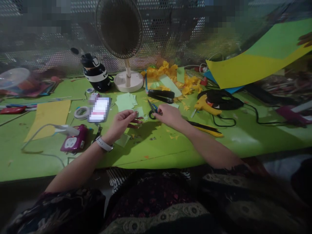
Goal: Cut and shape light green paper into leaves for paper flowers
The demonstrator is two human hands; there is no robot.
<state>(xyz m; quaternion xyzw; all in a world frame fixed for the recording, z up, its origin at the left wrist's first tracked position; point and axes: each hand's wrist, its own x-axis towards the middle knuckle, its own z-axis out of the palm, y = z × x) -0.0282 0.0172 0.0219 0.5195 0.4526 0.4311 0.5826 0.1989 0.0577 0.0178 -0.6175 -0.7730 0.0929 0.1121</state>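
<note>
My left hand (125,119), with a white band on its wrist, is held over the table, thumb and forefinger pinched at a small light-green paper piece (139,111). Its other fingers stretch to the right. My right hand (169,114) is closed around the scissors (152,113); one dark handle loop shows beside the fingers, and the blades point up and away to the left. Part of the scissors is hidden by the hand. Tiny green scraps (145,117) lie between the two hands. Behind my left hand is a stack of light-green paper squares (125,101).
A black stapler (161,96) lies behind my right hand, a yellow cutter (207,129) under its forearm. Further right is a yellow glue gun (207,105) with its cord. A fan (128,81), bottle (97,76), phone (99,110) and tape roll (81,112) stand or lie leftward. Another person's hand (305,39) touches large sheets.
</note>
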